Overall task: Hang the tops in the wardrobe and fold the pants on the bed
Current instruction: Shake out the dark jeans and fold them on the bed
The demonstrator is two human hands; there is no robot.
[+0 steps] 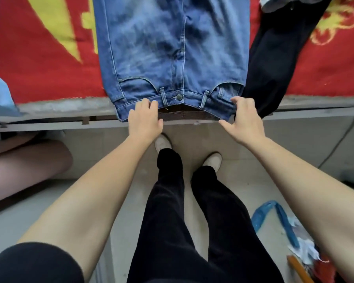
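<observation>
Faded blue jeans (151,48) lie flat, front up, buttoned.

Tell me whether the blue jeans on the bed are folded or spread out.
Spread out: the blue jeans lie flat, front up, on the bed, legs side by side, waistband at the near edge. Leg ends unseen.

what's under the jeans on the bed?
Red blanket shows on both sides of the jeans, so it likely runs beneath. The waistband overhangs the grey bed edge. Anything else under the denim is covered; whether the black garment tucks under can't be told.
</observation>
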